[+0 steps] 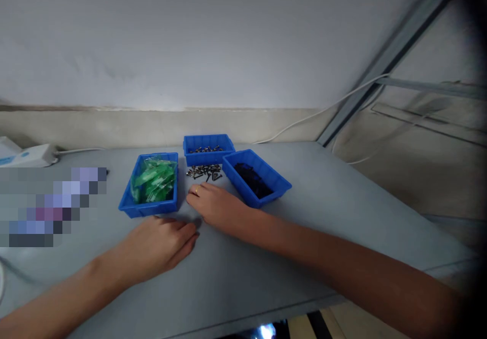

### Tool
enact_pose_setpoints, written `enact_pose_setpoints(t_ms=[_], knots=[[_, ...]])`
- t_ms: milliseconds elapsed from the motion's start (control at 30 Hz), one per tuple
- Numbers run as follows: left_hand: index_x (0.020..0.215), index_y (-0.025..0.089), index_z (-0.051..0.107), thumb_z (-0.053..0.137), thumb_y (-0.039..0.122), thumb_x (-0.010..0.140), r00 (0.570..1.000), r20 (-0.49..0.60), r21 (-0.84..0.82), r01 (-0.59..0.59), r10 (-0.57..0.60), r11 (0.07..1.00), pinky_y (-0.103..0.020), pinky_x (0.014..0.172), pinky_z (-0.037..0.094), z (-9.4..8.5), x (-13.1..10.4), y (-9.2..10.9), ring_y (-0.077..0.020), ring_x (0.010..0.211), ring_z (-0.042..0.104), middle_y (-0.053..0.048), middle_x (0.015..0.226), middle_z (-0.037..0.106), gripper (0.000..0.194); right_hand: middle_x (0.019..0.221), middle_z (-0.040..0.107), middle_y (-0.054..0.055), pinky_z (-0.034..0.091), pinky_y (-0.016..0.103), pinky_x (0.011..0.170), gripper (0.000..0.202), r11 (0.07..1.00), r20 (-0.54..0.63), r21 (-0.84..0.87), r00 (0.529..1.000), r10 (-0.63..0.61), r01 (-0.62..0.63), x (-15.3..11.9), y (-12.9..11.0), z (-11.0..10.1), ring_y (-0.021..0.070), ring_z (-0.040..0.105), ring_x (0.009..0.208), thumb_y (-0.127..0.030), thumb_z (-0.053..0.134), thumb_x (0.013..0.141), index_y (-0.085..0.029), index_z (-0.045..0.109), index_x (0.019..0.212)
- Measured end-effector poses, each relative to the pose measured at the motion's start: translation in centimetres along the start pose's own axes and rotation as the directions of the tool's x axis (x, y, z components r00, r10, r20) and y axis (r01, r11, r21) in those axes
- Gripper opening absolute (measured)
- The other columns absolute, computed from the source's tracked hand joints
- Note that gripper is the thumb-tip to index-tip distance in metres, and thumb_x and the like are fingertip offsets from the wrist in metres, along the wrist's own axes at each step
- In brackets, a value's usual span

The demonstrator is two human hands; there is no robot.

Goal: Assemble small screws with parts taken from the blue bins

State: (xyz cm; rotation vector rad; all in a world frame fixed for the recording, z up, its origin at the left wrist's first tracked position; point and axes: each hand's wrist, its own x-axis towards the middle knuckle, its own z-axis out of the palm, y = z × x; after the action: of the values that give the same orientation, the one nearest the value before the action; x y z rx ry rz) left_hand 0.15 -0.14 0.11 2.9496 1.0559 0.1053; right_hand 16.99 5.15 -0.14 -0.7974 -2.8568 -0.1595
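Two bare hands meet low over a gray tabletop [335, 187]. The left hand [163, 245] has its fingers curled in; the right hand [211, 204], a ring on one finger, also has bent fingers, and whether either holds anything cannot be told. Just beyond the right hand lies a loose pile of dark and shiny screws [204, 170]. Three blue bins surround the pile: the left bin [148, 209] holds green plastic bags [155, 177], the back bin [207, 158] holds small metal parts [207, 149], and the right bin [243, 191], set at an angle, holds black pieces [253, 179].
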Motion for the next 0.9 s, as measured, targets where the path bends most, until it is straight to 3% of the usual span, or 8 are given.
enact_pose_setpoints(t_ms=[100,200,267,333,533,667,900], knots=[[0.07,0.017,0.054,0.035,0.021,0.09,0.993,-0.102,0.1,-0.046,0.056,0.994,-0.027,0.05,0.038,-0.2,-0.3,0.1,-0.0138,0.052,0.053,0.0,0.059,0.055,0.028,0.087,0.055,0.007,0.043,0.027,0.075,0.015,0.996,0.008,0.083,0.999,-0.038,0.038,-1.7,-0.4,-0.5,0.0156,0.048,0.079,-0.003,0.041,0.083,-0.012,0.053,0.084],[0.066,0.017,0.054,0.039,0.02,0.088,0.942,-0.302,0.249,-0.069,0.145,0.966,-0.027,0.05,0.038,-1.1,-0.6,0.1,-0.0143,0.053,0.049,0.0,0.057,0.051,0.027,0.087,0.055,0.007,0.043,0.026,0.076,0.014,0.984,-0.022,0.178,1.0,0.002,0.002,-2.9,-0.8,-0.1,0.0147,0.049,0.079,-0.005,0.042,0.083,-0.013,0.053,0.084],[0.074,0.016,0.057,0.044,0.02,0.086,0.896,-0.417,0.305,-0.019,0.152,0.952,-0.029,0.057,0.042,-1.8,-0.6,0.0,-0.0168,0.064,0.052,-0.003,0.066,0.056,0.019,0.09,0.056,0.008,0.042,0.027,0.079,0.013,0.973,-0.04,0.228,0.998,0.044,-0.033,-3.4,-0.9,0.3,0.0151,0.049,0.082,-0.007,0.043,0.083,-0.012,0.055,0.088],[0.087,0.014,0.059,0.045,0.02,0.086,0.881,-0.461,0.3,0.044,0.104,0.953,-0.035,0.071,0.045,-2.2,-0.4,-0.2,-0.0208,0.08,0.053,-0.006,0.081,0.059,0.015,0.091,0.057,0.008,0.04,0.029,0.083,0.015,0.968,-0.046,0.246,0.997,0.055,-0.042,-3.6,-0.9,0.5,0.016,0.05,0.086,-0.009,0.042,0.084,-0.011,0.055,0.091],[0.089,0.01,0.059,0.033,0.018,0.09,0.941,-0.336,0.204,0.121,-0.046,0.971,-0.036,0.071,0.048,-0.8,0.2,-1.1,-0.0208,0.081,0.052,-0.01,0.084,0.056,0.027,0.091,0.058,0.007,0.04,0.029,0.084,0.019,0.931,-0.05,0.362,0.997,0.065,-0.042,-4.1,-0.4,-0.5,0.0153,0.051,0.088,-0.01,0.04,0.085,-0.011,0.056,0.095],[0.093,0.009,0.057,0.033,0.014,0.089,0.934,-0.356,0.192,0.065,0.007,0.979,-0.034,0.071,0.048,-0.2,0.2,-1.2,-0.0191,0.081,0.051,-0.01,0.085,0.055,0.025,0.093,0.056,0.007,0.041,0.027,0.081,0.023,0.891,-0.061,0.452,0.995,0.084,-0.047,-4.4,-0.5,-0.8,0.0137,0.052,0.086,-0.008,0.041,0.082,-0.01,0.055,0.1],[0.085,0.01,0.058,0.035,0.017,0.09,0.925,-0.371,0.256,0.014,0.085,0.967,-0.032,0.067,0.047,-0.6,0.7,-0.3,-0.0182,0.076,0.052,-0.009,0.079,0.056,0.025,0.088,0.056,0.007,0.04,0.027,0.081,0.017,0.907,-0.049,0.422,0.998,0.026,-0.003,-4.2,-0.6,-0.1,0.0139,0.052,0.085,-0.009,0.041,0.084,-0.012,0.056,0.091]])
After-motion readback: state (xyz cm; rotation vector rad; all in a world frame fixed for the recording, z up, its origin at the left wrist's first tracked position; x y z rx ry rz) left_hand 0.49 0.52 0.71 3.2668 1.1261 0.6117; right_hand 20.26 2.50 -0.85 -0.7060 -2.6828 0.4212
